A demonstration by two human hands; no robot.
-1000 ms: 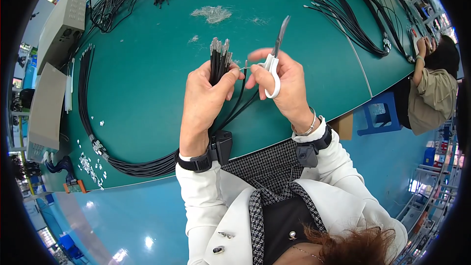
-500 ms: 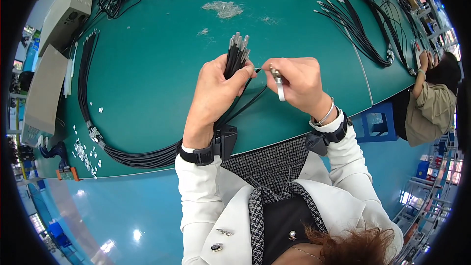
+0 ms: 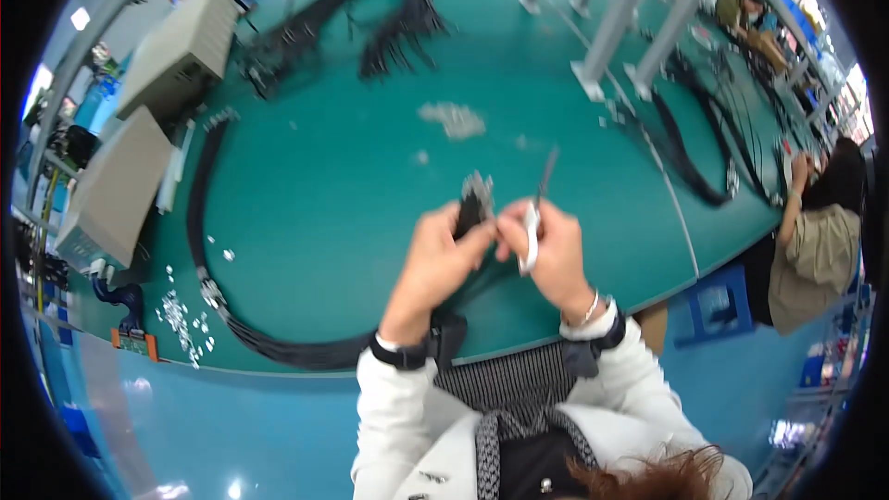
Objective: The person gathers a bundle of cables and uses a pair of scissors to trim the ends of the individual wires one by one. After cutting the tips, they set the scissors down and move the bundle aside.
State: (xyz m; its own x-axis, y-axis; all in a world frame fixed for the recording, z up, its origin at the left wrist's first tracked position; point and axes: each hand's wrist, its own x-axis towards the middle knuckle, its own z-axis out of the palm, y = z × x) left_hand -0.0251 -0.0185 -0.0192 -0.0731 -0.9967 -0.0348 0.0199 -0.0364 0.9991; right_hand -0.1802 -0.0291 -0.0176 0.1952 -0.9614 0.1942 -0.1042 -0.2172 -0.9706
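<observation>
My left hand is closed round a bundle of black cables whose silvery ends stick up past the fingers. Close beside it, my right hand grips a slim hand tool with a dark narrow tip and a white handle. The tip points up and away from me. Right thumb and fingertips meet the left fingertips at the side of the bundle; blur hides whether they pinch a cable end. Below the left hand the cables run toward the green table's near edge.
A cable bundle curves along the left side, near white scraps. Two grey boxes stand at left. Clear shreds lie mid-table. More cables lie at the back, beyond them grey posts. A co-worker sits at right.
The view has shifted, so table and hands sit lower in it. The right hand has turned: the tool's dark tip now points upward. The left hand keeps its hold on the cables.
</observation>
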